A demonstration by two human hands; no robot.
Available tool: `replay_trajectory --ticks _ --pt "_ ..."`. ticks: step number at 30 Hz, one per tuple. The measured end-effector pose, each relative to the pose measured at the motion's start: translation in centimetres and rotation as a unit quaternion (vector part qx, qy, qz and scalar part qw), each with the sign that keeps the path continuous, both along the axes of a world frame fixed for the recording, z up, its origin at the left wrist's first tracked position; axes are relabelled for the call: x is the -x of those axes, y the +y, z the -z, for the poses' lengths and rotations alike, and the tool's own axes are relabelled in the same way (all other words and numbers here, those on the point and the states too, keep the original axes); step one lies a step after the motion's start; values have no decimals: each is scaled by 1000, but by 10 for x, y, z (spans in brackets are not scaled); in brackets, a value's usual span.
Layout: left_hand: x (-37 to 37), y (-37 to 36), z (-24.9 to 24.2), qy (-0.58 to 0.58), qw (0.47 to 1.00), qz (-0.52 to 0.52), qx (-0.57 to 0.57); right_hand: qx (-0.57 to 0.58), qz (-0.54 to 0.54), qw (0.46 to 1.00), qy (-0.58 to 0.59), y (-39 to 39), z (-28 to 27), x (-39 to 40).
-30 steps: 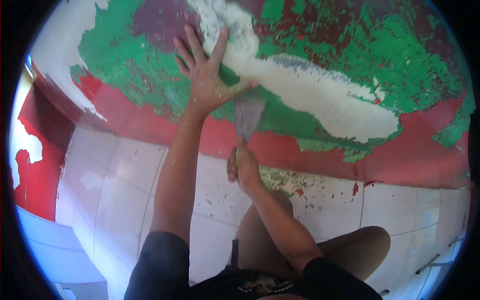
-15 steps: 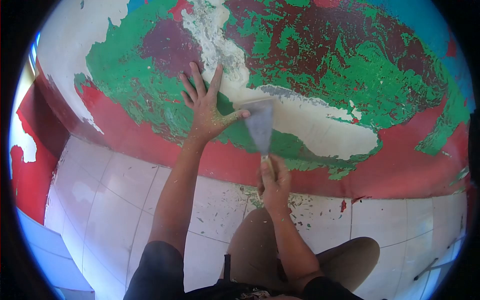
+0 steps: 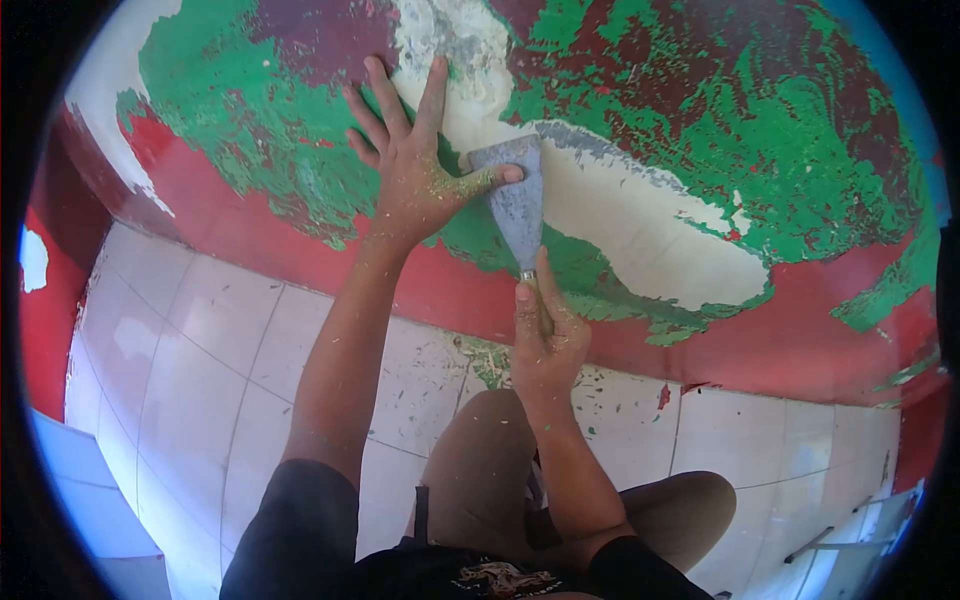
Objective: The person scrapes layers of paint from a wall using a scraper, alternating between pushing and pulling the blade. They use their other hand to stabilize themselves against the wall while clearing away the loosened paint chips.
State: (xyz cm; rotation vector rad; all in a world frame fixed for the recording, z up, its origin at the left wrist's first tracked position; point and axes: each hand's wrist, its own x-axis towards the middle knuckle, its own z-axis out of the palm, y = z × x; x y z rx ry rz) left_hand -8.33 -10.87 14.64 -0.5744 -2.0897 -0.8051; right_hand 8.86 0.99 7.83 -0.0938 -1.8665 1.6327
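Note:
My right hand is wrapped round the handle of a paint scraper, its wide metal blade pointing up against the wall. My left hand lies spread on the wall's green and bare patches, fingers apart and dusted with green flakes. Its thumb rests on the face of the blade, near the upper edge. Around the blade the wall shows green paint on the left and bare cream plaster on the right.
Green paint flakes lie on the white tiled floor at the wall's foot. My folded legs are below. A metal frame stands at the lower right, a pale blue-white panelled object at the lower left.
The view has shifted, so the wall sits higher in the frame. My left thumb, beside the blade's edge before, now lies across the blade. The scraper, blurred earlier, shows sharply.

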Motion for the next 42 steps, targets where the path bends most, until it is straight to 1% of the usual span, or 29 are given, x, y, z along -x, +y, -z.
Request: replay_trajectory --ticks 2,5,9,11,12,14,15,17,18,20,21,23,24,26,27,29,30,32,33,35,36,37,38,39,41,42 --pt "2 0 2 9 1000 9 -15 37 -17 999 3 -1 -1 0" --pt "4 -1 2 12 1000 15 -22 64 -24 997 -28 -2 -5 2" --pt "2 -2 1 9 1000 17 -22 90 -34 995 -26 2 -13 9" --pt "6 -2 3 -6 999 13 -30 28 -51 998 1 7 -21 12" --pt "6 -1 4 -7 999 15 -29 29 -49 998 1 11 -34 8" --pt "8 -4 2 -27 998 29 -46 -31 -85 995 -51 16 -65 0" --pt "7 -5 2 -25 998 27 -49 -34 -87 994 -49 16 -57 2" --pt "6 -3 2 -20 999 13 -32 19 -79 996 -28 19 -23 9" --pt "6 -1 1 -16 999 13 -40 11 -79 996 -25 15 -19 6" --pt "2 0 3 3 1000 9 -28 126 -80 989 -19 5 -8 -1" --pt "2 0 5 -7 999 6 -34 121 -81 989 -29 5 -10 -3" --pt "5 2 4 11 1000 -11 -19 107 -58 991 -56 5 -17 -4" --pt "-3 0 3 -6 1000 -11 -22 106 -55 990 -74 5 -12 -7" --pt "-8 -3 -10 -86 995 -33 23 45 -43 997 -35 6 -8 -3" --pt "-6 -3 -9 -95 995 -29 20 41 -42 998 -38 1 -9 -3" --pt "-4 -4 -7 -93 995 -32 27 117 -42 992 -18 -13 -15 -4" --pt "-4 -5 -7 -89 995 -37 38 114 -42 992 -19 -16 -15 -4" --pt "-2 -4 -6 -87 995 -39 37 172 -43 984 -31 -19 -13 -3" --pt "-2 -4 -6 -85 995 -43 40 174 -43 983 -33 -18 -13 -2" --pt "-5 -4 -8 -83 995 -37 35 98 -19 993 -63 -9 -12 -5" --pt "-6 -3 -8 -74 996 -31 25 104 -16 992 -67 -4 -14 -7" --pt "-4 -1 -7 -73 996 -31 28 76 -23 996 -51 1 -19 -6" --pt "-3 0 -5 -65 996 -44 32 47 -29 998 -36 5 -23 -7" --pt "-2 1 -4 -56 996 -58 34 46 -29 998 -35 7 -26 -7" --pt "-3 1 -6 -61 996 -52 28 -19 -1 998 -64 12 -30 -8" --pt "-4 1 -6 -65 996 -47 25 -22 -2 998 -64 13 -29 -7"
